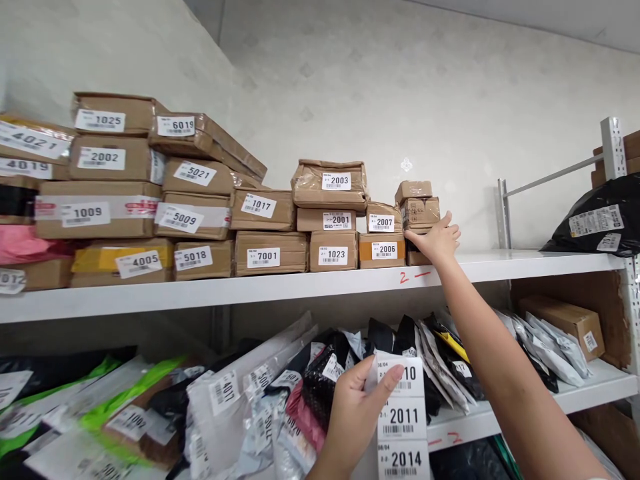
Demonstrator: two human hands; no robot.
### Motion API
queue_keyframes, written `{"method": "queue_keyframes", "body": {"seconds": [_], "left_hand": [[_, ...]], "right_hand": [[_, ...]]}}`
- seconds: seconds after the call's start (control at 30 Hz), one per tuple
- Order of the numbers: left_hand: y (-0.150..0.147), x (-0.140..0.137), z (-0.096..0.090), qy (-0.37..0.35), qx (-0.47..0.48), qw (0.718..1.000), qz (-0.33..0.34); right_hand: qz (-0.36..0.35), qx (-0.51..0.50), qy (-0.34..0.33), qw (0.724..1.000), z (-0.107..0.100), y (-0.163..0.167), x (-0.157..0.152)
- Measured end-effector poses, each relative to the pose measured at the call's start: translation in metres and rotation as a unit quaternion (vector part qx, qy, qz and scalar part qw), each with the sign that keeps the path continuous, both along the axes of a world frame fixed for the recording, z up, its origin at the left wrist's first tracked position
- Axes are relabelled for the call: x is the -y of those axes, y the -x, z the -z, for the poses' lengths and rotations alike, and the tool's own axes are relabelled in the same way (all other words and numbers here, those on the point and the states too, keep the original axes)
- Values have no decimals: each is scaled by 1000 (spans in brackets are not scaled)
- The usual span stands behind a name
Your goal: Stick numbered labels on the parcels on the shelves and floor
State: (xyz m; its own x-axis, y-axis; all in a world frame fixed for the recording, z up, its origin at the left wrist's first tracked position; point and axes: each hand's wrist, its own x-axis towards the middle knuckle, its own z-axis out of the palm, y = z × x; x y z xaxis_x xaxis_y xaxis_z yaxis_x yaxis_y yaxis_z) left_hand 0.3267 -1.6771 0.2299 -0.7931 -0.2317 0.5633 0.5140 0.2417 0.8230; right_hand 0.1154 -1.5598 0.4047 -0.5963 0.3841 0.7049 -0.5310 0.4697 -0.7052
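Observation:
My left hand [354, 400] pinches a strip of white barcode labels [403, 427] between thumb and fingers. Two of the labels read 2011 and 2014; the thumb covers part of the top one. My right hand [440, 239] is stretched up to the top shelf with its fingers spread, at the right side of a stack of small cardboard boxes [420, 211]. Its thumb lies across the front of the stack, and I cannot tell how firmly it touches. Just left of that stack are a box labelled 2007 [384, 219] and a box labelled 2006 [382, 251].
Labelled cardboard boxes [270, 257] line the white upper shelf [300, 287] to the left. Bagged parcels [225, 393] crowd the lower shelf. At the right are a black bag [595, 213], a metal post [613, 148] and a brown box [565, 323] below.

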Motion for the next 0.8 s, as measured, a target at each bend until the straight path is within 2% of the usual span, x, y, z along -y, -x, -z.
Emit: {"method": "queue_keyframes", "body": {"seconds": [0.2,0.27,0.33,0.4,0.47,0.5,0.53,0.57,0.7,0.8], "left_hand": [[8,-8,-17,-11,-10,1000,9],[13,-8,-26,-17,-29,999,-3],[20,-6,-37,-11,-62,998,-23],[27,-4,-50,8,-98,994,-38],[34,-3,-63,33,-130,990,-42],[39,-3,-69,41,-140,988,-40],[43,-4,-75,42,-145,988,-35],[48,-6,-80,34,-145,988,-26],[68,-16,-94,-19,-142,990,16],[82,-21,-104,5,-163,986,-35]], "right_hand": [[-1,-95,4,996,10,-2,-10],[-4,-142,-5,990,16,-10,-21],[-44,-204,-22,978,26,-27,-35],[-182,-230,-81,953,40,-51,-48],[-373,-195,-153,894,56,-73,-54],[-447,-169,-170,862,64,-80,-55],[-492,-150,-169,840,71,-85,-53],[-509,-142,-150,835,77,-86,-50],[-463,-155,-35,872,83,-75,-37],[-426,-175,-5,887,75,-66,-30]]}}
